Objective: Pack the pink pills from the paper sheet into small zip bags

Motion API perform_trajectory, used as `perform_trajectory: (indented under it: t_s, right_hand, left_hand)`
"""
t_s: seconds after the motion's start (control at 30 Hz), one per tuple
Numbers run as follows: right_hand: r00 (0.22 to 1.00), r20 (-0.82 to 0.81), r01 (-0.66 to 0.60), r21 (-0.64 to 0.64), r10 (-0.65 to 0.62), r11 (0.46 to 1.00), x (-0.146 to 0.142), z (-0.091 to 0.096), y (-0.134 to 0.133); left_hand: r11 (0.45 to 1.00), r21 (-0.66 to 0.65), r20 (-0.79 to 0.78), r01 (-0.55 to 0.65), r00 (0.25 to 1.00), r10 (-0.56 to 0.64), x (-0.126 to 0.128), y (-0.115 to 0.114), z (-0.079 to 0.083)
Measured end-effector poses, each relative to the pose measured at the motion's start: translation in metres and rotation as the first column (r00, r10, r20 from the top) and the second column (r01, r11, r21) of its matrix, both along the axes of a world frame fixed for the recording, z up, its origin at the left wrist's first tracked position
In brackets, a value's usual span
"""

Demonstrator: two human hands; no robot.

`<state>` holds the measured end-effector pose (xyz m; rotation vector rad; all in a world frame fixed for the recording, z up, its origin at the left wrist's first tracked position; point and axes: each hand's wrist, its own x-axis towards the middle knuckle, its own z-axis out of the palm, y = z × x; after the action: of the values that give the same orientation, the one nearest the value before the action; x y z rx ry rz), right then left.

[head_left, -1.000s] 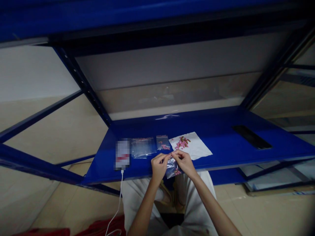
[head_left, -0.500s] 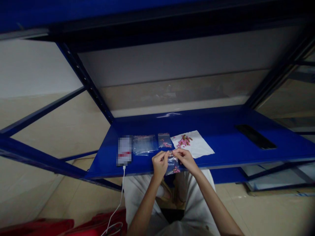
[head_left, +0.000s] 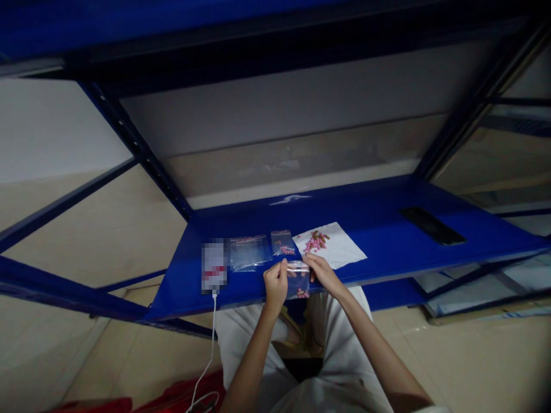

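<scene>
My left hand point(head_left: 274, 288) and my right hand point(head_left: 322, 274) pinch the top corners of a small clear zip bag point(head_left: 298, 280), which hangs flat between them. A few pink pills lie at its bottom. Just beyond my left hand lies a similar small bag point(head_left: 283, 242) holding pink and brown pills. To its left is a larger clear plastic bag point(head_left: 249, 253) that looks flat. Near my right fingers, a white paper sheet point(head_left: 329, 245) carries a cluster of pink and brown pills.
The blue steel shelf point(head_left: 370, 221) bears everything. At its left sits a pixelated flat device point(head_left: 214, 265) with a white cable point(head_left: 209, 350) hanging down. A black flat slab point(head_left: 433, 226) lies to the right. Red fabric point(head_left: 181, 398) shows on the floor below.
The bag between my hands has gone from crumpled and tilted to flat and squared, with its top edge stretched between my fingers. The view has shifted slightly.
</scene>
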<state>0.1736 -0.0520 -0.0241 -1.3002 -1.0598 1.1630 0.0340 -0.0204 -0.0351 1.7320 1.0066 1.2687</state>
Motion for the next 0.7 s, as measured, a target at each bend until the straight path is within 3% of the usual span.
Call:
perform_trajectory:
  t_s: [0.1,0.27,0.37,0.47,0.6,0.7]
  right_hand:
    - [1.000,-0.020,0.012,0.009,-0.011,1.000,0.000,0.000,-0.001]
    - [0.991,0.071,-0.118,0.107,0.110,0.987,-0.003,-0.002,-0.004]
    - [0.990,0.085,-0.125,0.124,0.115,0.984,-0.003,-0.004,-0.003]
    - [1.000,0.003,-0.027,0.092,0.027,0.995,0.000,-0.001,0.004]
    - [0.973,-0.094,0.221,0.126,-0.210,0.967,0.004,0.012,0.029]
    - [0.957,-0.010,0.286,0.196,-0.290,0.938,0.004,0.024,0.056]
  left_hand:
    - [0.999,-0.039,0.048,-0.021,0.999,0.023,0.000,0.000,0.000]
    - [0.992,-0.031,0.087,-0.126,0.988,0.128,-0.002,0.000,-0.001]
    - [0.987,-0.016,0.111,-0.162,0.980,0.163,-0.002,-0.002,0.000]
    - [0.958,0.034,0.186,-0.285,0.944,0.274,-0.001,-0.003,0.001]
    - [0.912,0.081,0.272,-0.403,0.889,0.368,-0.002,-0.002,-0.001]
    - [0.894,0.182,0.219,-0.409,0.904,0.368,-0.002,0.000,-0.003]
